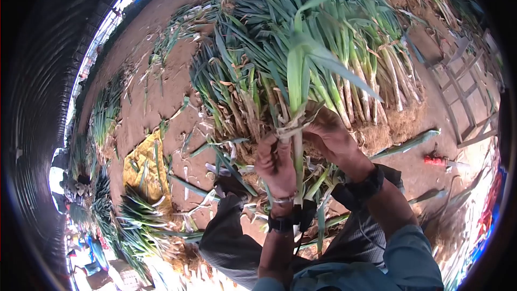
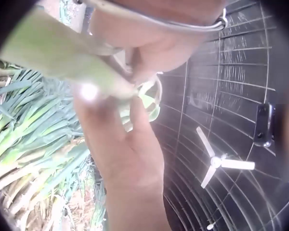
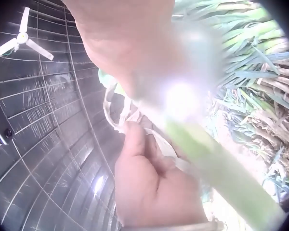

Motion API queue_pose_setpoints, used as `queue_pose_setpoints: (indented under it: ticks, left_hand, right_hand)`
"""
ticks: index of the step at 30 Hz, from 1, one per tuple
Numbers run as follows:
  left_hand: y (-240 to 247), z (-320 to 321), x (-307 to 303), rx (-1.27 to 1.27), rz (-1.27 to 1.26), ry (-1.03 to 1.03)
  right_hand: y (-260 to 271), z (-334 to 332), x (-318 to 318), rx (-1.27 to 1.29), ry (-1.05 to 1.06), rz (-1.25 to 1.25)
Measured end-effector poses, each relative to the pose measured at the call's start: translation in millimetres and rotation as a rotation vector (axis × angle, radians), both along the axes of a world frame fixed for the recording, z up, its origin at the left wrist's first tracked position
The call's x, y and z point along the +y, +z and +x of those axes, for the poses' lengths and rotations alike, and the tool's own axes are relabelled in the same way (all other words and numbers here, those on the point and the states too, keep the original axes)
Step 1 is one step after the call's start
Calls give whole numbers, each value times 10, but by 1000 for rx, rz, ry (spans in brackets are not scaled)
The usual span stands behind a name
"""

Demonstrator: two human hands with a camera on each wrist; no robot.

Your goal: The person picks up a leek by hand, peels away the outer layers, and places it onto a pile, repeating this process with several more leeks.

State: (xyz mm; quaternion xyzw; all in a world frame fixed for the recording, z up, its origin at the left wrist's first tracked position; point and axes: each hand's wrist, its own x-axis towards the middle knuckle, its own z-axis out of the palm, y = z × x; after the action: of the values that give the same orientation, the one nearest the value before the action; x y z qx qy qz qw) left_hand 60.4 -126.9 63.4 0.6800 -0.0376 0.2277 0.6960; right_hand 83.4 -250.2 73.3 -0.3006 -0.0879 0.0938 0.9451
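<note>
A tall green leek (image 1: pixel 295 83) stands upright between the two hands, its leaves spreading above them. A pale, dry leaf strip (image 1: pixel 292 128) goes round its stalk in a loose loop. From the left side, my left hand (image 1: pixel 276 164) pinches the strip close against the stalk. Opposite it, my right hand (image 1: pixel 331 134) pinches the strip between thumb and fingers. The strip's loop (image 3: pixel 111 103) shows beyond the fingertips in the right wrist view. In the left wrist view, the stalk (image 2: pixel 53 50) crosses at the upper left, and the hands partly hide the strip.
A large heap of leeks (image 1: pixel 258 32) with roots lies just ahead. A yellow sack (image 1: pixel 146 164) and another leek pile (image 1: pixel 142 218) are at the left. Loose leaves litter the dirt floor. A wooden frame (image 1: pixel 460 89) and a red-handled tool (image 1: pixel 435 160) lie at the right.
</note>
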Motion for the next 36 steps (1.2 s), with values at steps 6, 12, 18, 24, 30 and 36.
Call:
queue_pose_setpoints:
  ticks: [6,12,18,24,30,36]
  left_hand:
    - [-17,-251,-42,-50,-15,-217]
    - [-674,-836,505,74,703,-649]
    - [-1985,-1857,1143,508,1079,-956]
    - [-2649,-1963,1828,817,1445,-1389]
    - [-872,-578,1141,489,1142,-886]
    - [587,323,-134,-45,343,-318]
  right_hand:
    - [-23,106,-145,9,-48,213]
    - [116,71,-398,66,-302,44]
    - [91,107,-447,-39,-360,-57]
    - [224,63,-549,44,-444,-27]
    - [208,31,-518,107,-352,-14]
    - [142,69,-311,30,-305,11]
